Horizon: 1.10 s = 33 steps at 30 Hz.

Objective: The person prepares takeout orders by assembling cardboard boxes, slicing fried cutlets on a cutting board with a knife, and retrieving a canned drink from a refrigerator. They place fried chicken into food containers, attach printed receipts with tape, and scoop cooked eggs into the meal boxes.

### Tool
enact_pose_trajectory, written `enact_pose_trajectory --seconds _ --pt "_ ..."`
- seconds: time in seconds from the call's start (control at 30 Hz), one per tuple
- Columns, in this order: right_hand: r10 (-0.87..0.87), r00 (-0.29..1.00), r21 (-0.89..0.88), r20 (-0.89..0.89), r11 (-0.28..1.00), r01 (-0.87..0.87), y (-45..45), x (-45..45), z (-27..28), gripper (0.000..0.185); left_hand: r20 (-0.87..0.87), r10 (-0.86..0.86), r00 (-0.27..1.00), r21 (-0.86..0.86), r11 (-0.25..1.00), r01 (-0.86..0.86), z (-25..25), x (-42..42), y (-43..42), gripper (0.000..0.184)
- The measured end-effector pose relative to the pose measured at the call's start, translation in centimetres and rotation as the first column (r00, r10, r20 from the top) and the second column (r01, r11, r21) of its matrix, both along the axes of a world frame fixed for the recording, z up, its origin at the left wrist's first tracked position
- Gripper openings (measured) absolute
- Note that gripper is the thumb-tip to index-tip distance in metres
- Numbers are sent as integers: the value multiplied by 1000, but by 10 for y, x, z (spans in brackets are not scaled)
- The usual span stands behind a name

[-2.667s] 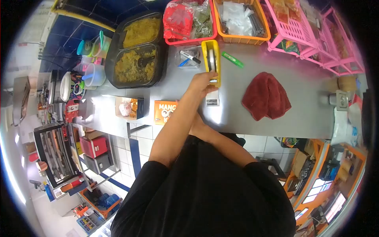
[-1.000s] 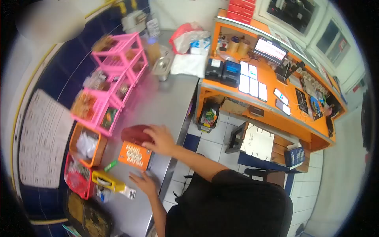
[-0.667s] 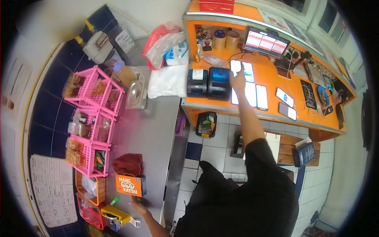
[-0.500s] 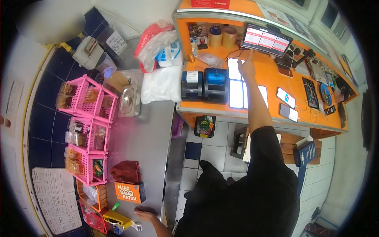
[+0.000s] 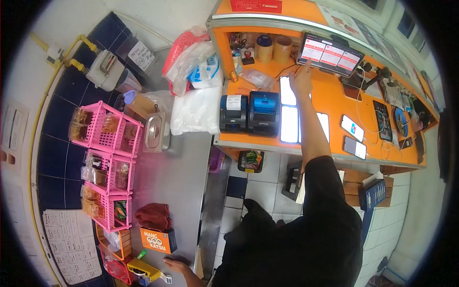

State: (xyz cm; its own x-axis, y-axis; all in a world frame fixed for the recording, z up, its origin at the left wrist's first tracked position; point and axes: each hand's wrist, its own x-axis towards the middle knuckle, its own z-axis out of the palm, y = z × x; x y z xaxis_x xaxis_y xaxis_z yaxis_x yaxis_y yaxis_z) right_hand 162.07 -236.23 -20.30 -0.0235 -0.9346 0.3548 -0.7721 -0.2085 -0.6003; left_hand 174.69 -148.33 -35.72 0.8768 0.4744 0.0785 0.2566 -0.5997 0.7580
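Note:
My right hand reaches over the orange counter with its index finger stretched to the lower left part of the tablet screen; nothing is held in it. I cannot tell whether the fingertip touches the glass. Below that hand lie several lit phones, partly hidden by my forearm. My left hand rests at the edge of the steel table, fingers extended and holding nothing. Near it are an orange box marked Mang Katsu, a dark red cloth and a yellow tape dispenser.
Two receipt printers stand left of the phones. Two more phones lie to the right among cables. Pink baskets with packets line the wall. A metal container and plastic bags sit at the table's far end.
My right index finger has come up from just below the tablet's edge onto the lower left of its screen. The view has shifted slightly. My left hand stays at the table edge.

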Motion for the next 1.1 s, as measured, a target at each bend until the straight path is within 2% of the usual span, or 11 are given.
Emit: enact_pose_trajectory --seconds 0.03,0.27,0.43,0.57,0.63,0.73,0.83,0.93,1.1 --pt "-13 1000 -49 17 999 14 3 0 0 95 -2 -1 1000 0 1000 1 -1 0 0 76" --pt "-13 998 -18 54 1000 14 2 -2 3 89 -13 -24 1000 -27 999 23 -2 1 2 72" --pt "-25 993 -205 114 978 48 -4 1 -9 84 1 7 1000 -45 999 -7 -3 2 1 72" --pt "-22 993 -172 118 984 42 -7 4 -9 83 9 6 1000 -2 1000 -6 -8 4 6 71" --pt "-27 996 -100 90 994 36 -8 4 -5 81 -2 5 1000 23 1000 -5 0 3 0 71" --pt "-35 994 -38 105 999 39 -9 3 -1 80 -7 22 1000 -38 999 -22 1 1 -5 71" --pt "-19 996 -76 85 997 25 -9 1 -4 80 10 36 999 -63 997 -35 -3 3 -2 71" --pt "-37 990 -101 136 994 51 -8 2 -4 80 -4 40 999 -27 999 -40 -3 2 -3 71" --pt "-20 995 -164 102 986 37 -11 1 -12 82 21 12 1000 49 999 -13 -13 5 9 69"
